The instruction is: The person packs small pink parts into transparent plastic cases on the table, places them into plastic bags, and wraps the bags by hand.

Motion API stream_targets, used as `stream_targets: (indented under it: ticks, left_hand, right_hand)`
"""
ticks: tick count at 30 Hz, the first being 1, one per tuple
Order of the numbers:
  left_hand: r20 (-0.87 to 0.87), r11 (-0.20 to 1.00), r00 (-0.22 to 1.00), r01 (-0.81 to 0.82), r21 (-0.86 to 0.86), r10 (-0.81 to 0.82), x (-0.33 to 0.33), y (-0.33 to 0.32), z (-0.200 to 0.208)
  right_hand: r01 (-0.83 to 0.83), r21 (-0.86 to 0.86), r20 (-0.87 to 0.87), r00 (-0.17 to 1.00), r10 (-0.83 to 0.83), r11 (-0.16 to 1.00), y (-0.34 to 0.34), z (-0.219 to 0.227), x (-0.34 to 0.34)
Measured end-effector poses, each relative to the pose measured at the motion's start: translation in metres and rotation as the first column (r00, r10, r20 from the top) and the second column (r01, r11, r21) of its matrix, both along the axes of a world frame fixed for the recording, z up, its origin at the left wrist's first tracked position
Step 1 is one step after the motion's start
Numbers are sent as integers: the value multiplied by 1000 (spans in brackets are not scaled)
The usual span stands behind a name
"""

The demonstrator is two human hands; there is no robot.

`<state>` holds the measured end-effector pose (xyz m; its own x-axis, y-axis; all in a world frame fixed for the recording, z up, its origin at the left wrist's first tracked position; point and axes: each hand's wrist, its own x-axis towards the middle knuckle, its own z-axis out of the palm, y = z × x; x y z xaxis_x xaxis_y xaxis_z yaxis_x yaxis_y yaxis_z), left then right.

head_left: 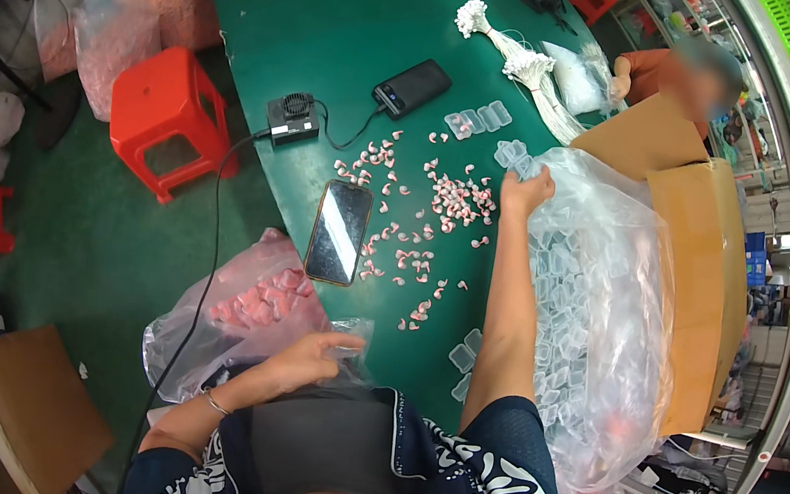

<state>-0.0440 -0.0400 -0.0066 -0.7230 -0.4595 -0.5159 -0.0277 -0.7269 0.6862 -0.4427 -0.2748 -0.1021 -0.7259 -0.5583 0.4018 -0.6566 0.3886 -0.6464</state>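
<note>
My right hand (528, 191) is stretched forward over the green table, fingers closed on a small clear plastic case (515, 157). Just beyond it lies a row of clear lidded compartments (478, 119), with a few small pieces at one end. My left hand (306, 360) is near my body at the table's edge, index finger stretched out and nothing visible in it. Under and beside that hand is a clear bag of pink pieces (264, 299). Many small pink-and-white curled pieces (462, 201) are scattered and heaped between my hands.
A cardboard box (703, 280) lined with clear plastic holds many clear cases (556, 320) on the right. A phone (338, 232), power bank (413, 88) and small black device (293, 119) lie on the table. A red stool (166, 114) stands left. Another person (681, 80) sits far right.
</note>
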Motion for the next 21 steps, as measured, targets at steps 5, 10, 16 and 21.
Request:
stream_targets:
  ticks: [5, 10, 16, 21]
  left_hand:
    - [29, 996, 997, 71, 48, -73, -3, -4, -2]
    - [-16, 997, 998, 57, 59, -56, -2, -5, -4]
    - [-43, 996, 998, 45, 80, -41, 2, -6, -9]
    - [-32, 994, 997, 72, 81, -70, -2, -10, -7]
  right_hand:
    - [-441, 423, -66, 856, 512, 792, -25, 33, 52]
    - [-254, 593, -195, 875, 442, 764, -59, 32, 75]
    - [-343, 618, -316, 716, 623, 708, -72, 28, 53]
    - [-385, 361, -307, 811, 498, 849, -76, 26, 4]
